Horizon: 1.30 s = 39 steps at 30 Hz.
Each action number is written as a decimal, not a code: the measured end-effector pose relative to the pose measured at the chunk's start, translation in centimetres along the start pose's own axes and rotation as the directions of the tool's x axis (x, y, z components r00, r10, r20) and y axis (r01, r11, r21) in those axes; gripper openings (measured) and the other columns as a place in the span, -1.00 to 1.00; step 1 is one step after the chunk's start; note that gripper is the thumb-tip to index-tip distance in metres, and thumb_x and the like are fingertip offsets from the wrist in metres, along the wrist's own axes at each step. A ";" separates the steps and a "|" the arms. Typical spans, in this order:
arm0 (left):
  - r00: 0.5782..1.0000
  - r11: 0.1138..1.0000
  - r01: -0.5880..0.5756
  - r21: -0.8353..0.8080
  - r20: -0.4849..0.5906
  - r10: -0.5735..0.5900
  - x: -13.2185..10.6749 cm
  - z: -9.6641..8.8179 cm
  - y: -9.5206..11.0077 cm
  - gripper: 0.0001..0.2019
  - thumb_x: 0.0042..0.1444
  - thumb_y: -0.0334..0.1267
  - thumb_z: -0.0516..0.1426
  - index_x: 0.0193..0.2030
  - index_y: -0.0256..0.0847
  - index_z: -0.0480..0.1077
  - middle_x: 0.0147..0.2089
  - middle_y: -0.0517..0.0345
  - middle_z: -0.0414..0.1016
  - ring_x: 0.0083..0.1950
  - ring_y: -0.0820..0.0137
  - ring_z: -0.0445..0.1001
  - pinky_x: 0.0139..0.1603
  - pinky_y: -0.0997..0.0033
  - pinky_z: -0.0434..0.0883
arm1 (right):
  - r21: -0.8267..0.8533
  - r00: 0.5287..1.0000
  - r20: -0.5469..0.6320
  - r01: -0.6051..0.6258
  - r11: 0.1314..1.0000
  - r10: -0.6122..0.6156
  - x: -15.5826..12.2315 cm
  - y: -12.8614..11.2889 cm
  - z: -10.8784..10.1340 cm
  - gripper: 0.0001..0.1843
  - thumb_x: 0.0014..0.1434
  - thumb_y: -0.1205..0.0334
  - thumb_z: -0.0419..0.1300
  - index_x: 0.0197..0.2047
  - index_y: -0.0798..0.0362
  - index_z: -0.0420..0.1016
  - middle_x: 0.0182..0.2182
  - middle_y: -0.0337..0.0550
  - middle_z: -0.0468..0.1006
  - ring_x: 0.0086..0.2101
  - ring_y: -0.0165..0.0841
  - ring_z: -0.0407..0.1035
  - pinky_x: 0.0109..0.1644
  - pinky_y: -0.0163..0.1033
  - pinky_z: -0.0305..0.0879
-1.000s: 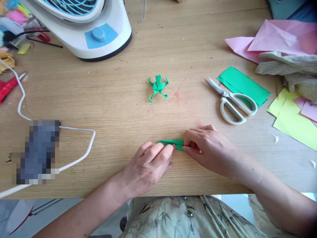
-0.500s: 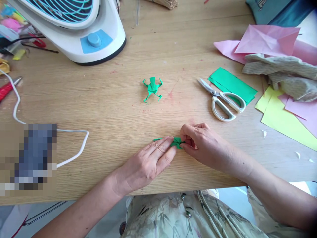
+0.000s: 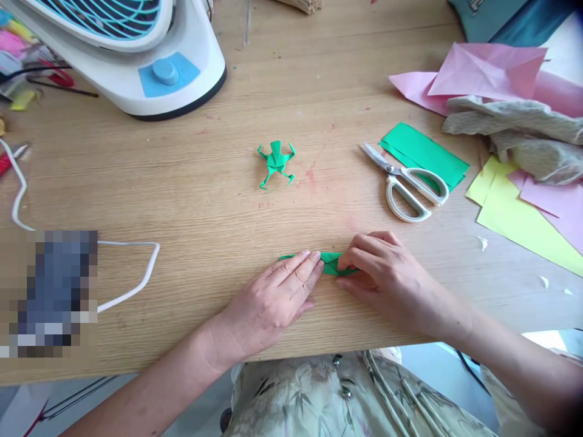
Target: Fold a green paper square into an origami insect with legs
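A narrow strip of folded green paper (image 3: 330, 263) lies on the wooden table near its front edge. My left hand (image 3: 277, 297) rests over its left part with the fingers stretched out and pressing it down; a thin green tip sticks out past them. At the right end, my right hand (image 3: 382, 273) is closed on the paper, thumb and fingertips gripping it. Creases show on the short stretch between both hands, while the rest is hidden under the fingers. Farther back on the table sits a finished-looking green origami frog (image 3: 276, 162) with four thin bent legs.
White-handled scissors (image 3: 407, 185) lie partly over green paper sheets (image 3: 419, 149) to the right. Beyond are yellow paper (image 3: 510, 218), pink paper (image 3: 492, 70) and a grey cloth (image 3: 501, 118). A white fan (image 3: 182, 91) stands back left, with a white cable (image 3: 152, 261) nearer me.
My right hand has shifted slightly right along the folded paper, its fingers lower and more extended. More of the strip shows between the hands. The whole view has drifted a little.
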<state>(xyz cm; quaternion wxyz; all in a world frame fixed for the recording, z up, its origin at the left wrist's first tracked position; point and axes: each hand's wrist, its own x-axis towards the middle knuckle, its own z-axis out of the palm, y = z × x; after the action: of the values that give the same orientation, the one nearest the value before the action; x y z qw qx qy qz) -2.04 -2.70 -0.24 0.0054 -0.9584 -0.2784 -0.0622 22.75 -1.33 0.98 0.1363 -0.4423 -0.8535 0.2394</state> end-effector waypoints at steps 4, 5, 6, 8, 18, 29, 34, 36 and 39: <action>1.000 1.000 0.003 -0.015 0.018 -0.003 0.0 0.0 0.0 -0.50 0.36 -0.23 0.05 0.38 -0.37 0.18 0.40 -0.07 0.27 0.39 0.23 0.29 0.30 0.24 0.39 | -0.002 0.998 -0.042 -0.037 0.999 0.037 0.4 -0.4 0.8 -0.86 0.27 0.35 0.14 -0.36 0.05 0.41 -0.42 -0.21 0.47 -0.36 -0.36 0.34 -0.07 -0.16 0.12; 1.000 1.000 0.003 -0.019 0.016 -0.003 0.0 0.0 0.0 -0.50 0.37 -0.23 0.05 0.39 -0.35 0.18 0.41 -0.07 0.27 0.39 0.23 0.29 0.30 0.23 0.39 | -0.002 0.998 -0.051 -0.049 0.999 0.049 0.4 -0.4 0.9 -0.85 0.27 0.34 0.14 -0.37 0.05 0.40 -0.43 -0.22 0.46 -0.36 -0.37 0.33 -0.07 -0.16 0.11; 1.000 1.000 0.005 -0.023 0.016 -0.005 0.0 0.1 0.0 -0.50 0.37 -0.23 0.05 0.39 -0.34 0.18 0.41 -0.07 0.27 0.39 0.23 0.29 0.30 0.23 0.39 | -0.004 0.996 -0.058 -0.061 0.998 0.061 0.5 -0.5 1.0 -0.84 0.26 0.34 0.14 -0.38 0.06 0.38 -0.44 -0.22 0.45 -0.37 -0.37 0.32 -0.08 -0.16 0.11; 1.000 0.999 0.012 -0.032 0.022 -0.011 0.0 0.1 0.0 -0.51 0.37 -0.24 0.04 0.38 -0.34 0.19 0.40 -0.06 0.28 0.39 0.23 0.28 0.30 0.23 0.38 | -0.008 0.995 -0.064 -0.079 0.997 0.079 0.5 -0.6 1.1 -0.83 0.25 0.35 0.13 -0.41 0.06 0.35 -0.45 -0.24 0.42 -0.39 -0.38 0.30 -0.09 -0.17 0.10; 0.992 0.999 0.011 -0.036 0.123 -0.006 0.4 0.1 -0.1 -0.46 0.36 -0.19 0.04 0.42 -0.34 0.13 0.50 0.01 0.07 0.41 0.20 0.22 0.32 0.21 0.37 | -0.015 0.994 -0.067 -0.090 0.996 0.088 0.8 -0.7 1.4 -0.81 0.27 0.35 0.09 -0.41 0.06 0.31 -0.46 -0.25 0.37 -0.40 -0.38 0.27 -0.09 -0.14 0.11; 0.993 1.000 0.005 -0.029 0.120 -0.001 0.3 0.2 0.0 -0.41 0.37 -0.16 0.03 0.45 -0.37 0.05 0.51 -0.02 0.02 0.43 0.15 0.21 0.31 0.16 0.34 | -0.020 0.980 -0.181 0.074 0.997 -0.076 -2.6 2.5 -0.4 -0.95 0.30 0.34 0.18 -0.15 0.05 0.42 -0.26 -0.11 0.46 -0.21 -0.29 0.36 0.00 -0.11 0.23; 0.997 1.000 0.024 -0.008 0.079 -0.023 0.6 0.0 0.5 -0.41 0.36 -0.07 0.02 0.40 -0.43 0.16 0.47 -0.08 0.11 0.44 0.10 0.19 0.30 0.12 0.33 | -0.065 0.984 -0.147 0.090 0.994 -0.099 -2.1 1.8 0.3 -0.92 0.33 0.26 0.18 -0.15 0.05 0.49 -0.27 -0.11 0.50 -0.24 -0.29 0.37 0.01 -0.07 0.21; 0.999 1.000 0.015 -0.018 0.052 -0.014 0.6 0.1 0.7 -0.40 0.36 -0.05 0.02 0.37 -0.48 0.18 0.45 -0.14 0.15 0.46 0.11 0.15 0.34 0.12 0.29 | -0.072 0.984 -0.135 0.104 0.992 -0.113 -1.4 1.2 0.6 -0.89 0.34 0.25 0.17 -0.16 0.07 0.51 -0.28 -0.10 0.50 -0.25 -0.30 0.38 0.00 -0.06 0.21; 0.999 0.999 0.016 -0.048 0.034 -0.015 0.5 0.5 0.8 -0.38 0.35 -0.03 0.03 0.36 -0.51 0.19 0.44 -0.19 0.18 0.47 0.11 0.13 0.39 0.12 0.25 | -0.079 0.979 -0.144 0.133 0.988 -0.143 -0.9 0.8 0.9 -0.86 0.34 0.28 0.15 -0.18 0.09 0.53 -0.31 -0.09 0.51 -0.28 -0.30 0.38 -0.03 -0.07 0.23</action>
<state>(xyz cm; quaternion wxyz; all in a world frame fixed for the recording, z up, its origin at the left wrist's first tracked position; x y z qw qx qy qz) -1.14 -3.13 -0.64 -0.0230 -0.9570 -0.2843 -0.0528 23.41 -1.92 -0.20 0.2008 -0.4032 -0.8772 0.1660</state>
